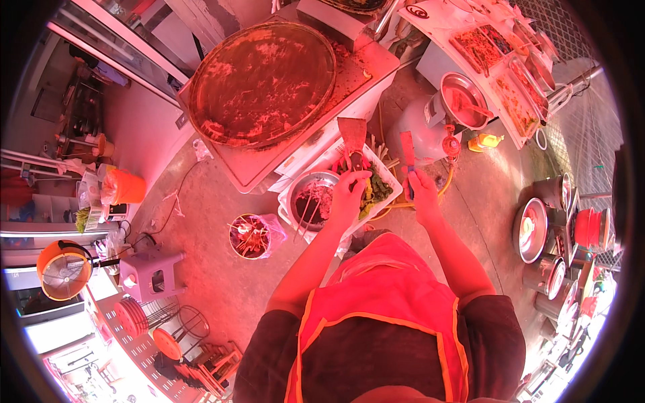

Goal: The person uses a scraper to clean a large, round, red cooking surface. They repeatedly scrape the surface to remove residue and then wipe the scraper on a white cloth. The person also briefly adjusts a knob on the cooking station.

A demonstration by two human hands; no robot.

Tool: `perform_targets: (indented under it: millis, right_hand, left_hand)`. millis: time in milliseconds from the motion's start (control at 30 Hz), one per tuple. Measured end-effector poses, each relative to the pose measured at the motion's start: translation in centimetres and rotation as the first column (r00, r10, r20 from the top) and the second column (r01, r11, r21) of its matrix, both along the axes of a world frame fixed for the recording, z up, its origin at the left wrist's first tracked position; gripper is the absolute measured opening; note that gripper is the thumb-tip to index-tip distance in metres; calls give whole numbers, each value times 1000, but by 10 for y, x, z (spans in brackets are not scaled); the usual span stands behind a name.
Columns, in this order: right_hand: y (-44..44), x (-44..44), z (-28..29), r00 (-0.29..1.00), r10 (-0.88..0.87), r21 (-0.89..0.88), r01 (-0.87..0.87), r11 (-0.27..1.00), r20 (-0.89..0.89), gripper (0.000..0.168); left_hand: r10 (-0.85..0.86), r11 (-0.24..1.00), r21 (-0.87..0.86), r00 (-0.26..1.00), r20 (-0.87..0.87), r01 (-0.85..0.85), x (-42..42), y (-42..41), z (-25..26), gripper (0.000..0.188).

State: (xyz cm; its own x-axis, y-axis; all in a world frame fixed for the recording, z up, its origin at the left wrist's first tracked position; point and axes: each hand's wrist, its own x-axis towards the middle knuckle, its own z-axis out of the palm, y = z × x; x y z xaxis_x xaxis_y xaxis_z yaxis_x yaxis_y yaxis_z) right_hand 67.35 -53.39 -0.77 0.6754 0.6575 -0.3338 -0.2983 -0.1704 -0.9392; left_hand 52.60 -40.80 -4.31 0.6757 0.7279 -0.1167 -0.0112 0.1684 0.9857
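Observation:
My left hand (351,194) grips the handle of a wide metal scraper (352,133), its blade pointing away from me. In my right hand (421,189) is a narrower scraper (407,146) with a blue handle, also blade outward. Both hands are above the floor side of a large round griddle (262,85), not touching it. Beneath my left hand stands a white plastic basket (394,187) with green and yellow vegetables (379,189). A metal bowl (295,201) of dark and pale food, with tongs across it, sits at the basket's left part.
A gas cylinder (415,126) with a hose stands ahead right, beside a metal pot (466,90) and a table (509,108) of food trays. Left are a bucket of skewers (249,237), a purple stool (146,274) and a fan (65,269). Metal basins (530,230) stand right.

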Motion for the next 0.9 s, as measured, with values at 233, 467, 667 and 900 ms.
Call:
perform_targets:
  millis: [233, 467, 667, 900]
  right_hand:
    - [19, -33, 16, 986, 120, 104, -109, 989, -115, 26]
    - [42, -3, 19, 988, 150, 165, -141, 976, -38, 28]
    - [72, 60, 21, 899, 293, 237, -223, 946, -325, 28]
    - [119, 101, 15, 864, 304, 234, -224, 946, -402, 24]
  left_hand:
    - [-27, 999, -29, 1000, -16, 26, 25, -24, 35, 26]
    - [16, 925, -377, 992, 128, 33, 59, -6, 37, 24]
    - [93, 860, -505, 953, 289, 69, 96, 24, 39, 24]
    - [49, 858, -501, 953, 298, 112, 131, 55, 39, 25]
